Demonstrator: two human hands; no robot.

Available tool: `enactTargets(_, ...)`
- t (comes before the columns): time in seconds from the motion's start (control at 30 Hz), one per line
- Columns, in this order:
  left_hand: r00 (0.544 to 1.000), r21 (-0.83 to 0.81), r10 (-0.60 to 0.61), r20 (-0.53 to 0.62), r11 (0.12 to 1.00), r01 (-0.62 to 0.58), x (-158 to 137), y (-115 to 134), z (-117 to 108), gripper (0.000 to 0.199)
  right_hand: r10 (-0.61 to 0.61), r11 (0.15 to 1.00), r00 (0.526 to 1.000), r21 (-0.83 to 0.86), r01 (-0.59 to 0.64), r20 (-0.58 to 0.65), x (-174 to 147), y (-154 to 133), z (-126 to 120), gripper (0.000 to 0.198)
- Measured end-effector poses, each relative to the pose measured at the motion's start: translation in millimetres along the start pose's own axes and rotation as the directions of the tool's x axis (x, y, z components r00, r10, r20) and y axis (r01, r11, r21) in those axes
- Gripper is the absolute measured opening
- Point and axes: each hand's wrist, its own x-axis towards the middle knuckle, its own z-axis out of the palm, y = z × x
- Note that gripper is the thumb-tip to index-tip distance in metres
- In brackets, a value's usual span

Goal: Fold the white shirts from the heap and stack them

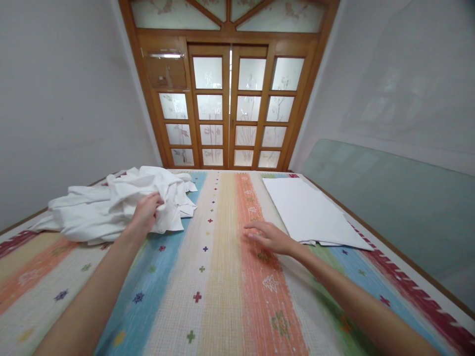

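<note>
On the left lies a crumpled heap of white cloth (100,212), which looks like several garments piled loosely. My left hand (147,210) is at the heap's right side, its fingers closed on a fold of the white cloth. Over the orange stripe of the patterned tablecloth (222,277), my right hand (269,237) reaches inward with fingers stretched out and nothing in them. To the right of that hand is a flat, neatly folded white cloth (315,212); the hand is apart from it.
Wooden sliding doors (230,104) with frosted panes stand beyond the table's far edge. A pale green panel (386,198) runs along the right side against the wall. A grey wall (67,99) rises close on the left.
</note>
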Motion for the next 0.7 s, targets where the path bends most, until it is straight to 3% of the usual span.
enactTargets(0.1,0.977,0.063,0.004,0.213,0.998,-0.017,-26.2,-3.1,20.6,0.021,0.062,0.945,0.998,0.320,-0.069,0.030,19.0,-15.7,13.5,0.043)
enactTargets(0.17,0.923,0.143,0.059,0.381,0.982,-0.122,-45.7,-4.9,32.6,0.018,0.132,0.810,0.988,0.566,-0.153,0.079,31.7,-24.2,22.1,0.048)
enactTargets(0.23,0.855,0.242,0.147,0.497,0.923,-0.300,-66.4,-8.5,43.2,0.017,0.198,0.634,0.971,0.738,-0.231,0.134,43.5,-31.0,29.3,0.053)
enactTargets(0.3,0.752,0.342,0.198,0.629,0.798,-0.496,-88.2,-16.7,52.6,0.016,0.228,0.494,0.958,0.828,-0.266,0.172,53.9,-35.5,35.6,0.055)
enactTargets(0.37,0.628,0.407,0.163,0.761,0.634,-0.658,-110.3,-30.6,60.3,0.017,0.260,0.417,0.950,0.867,-0.274,0.176,63.0,-36.4,42.3,0.056)
enactTargets(0.47,0.453,0.386,0.048,0.890,0.448,-0.806,-140.4,-55.8,68.2,0.019,0.415,0.394,0.906,0.881,-0.261,0.083,73.8,-29.3,54.7,0.059)
enactTargets(0.53,0.369,0.341,0.007,0.929,0.367,-0.866,-154.6,-66.7,71.1,0.018,0.528,0.377,0.849,0.900,-0.218,-0.015,77.9,-20.0,61.8,0.057)
enactTargets(0.6,0.341,0.312,0.032,0.939,0.330,-0.891,-161.3,-67.4,72.6,0.020,0.590,0.360,0.802,0.920,-0.153,-0.098,78.5,-9.4,63.5,0.051)
enactTargets(0.7,0.376,0.297,0.243,0.895,0.307,-0.904,-154.6,-51.6,73.2,0.024,0.615,0.383,0.760,0.922,-0.055,-0.210,74.4,4.3,48.5,0.041)
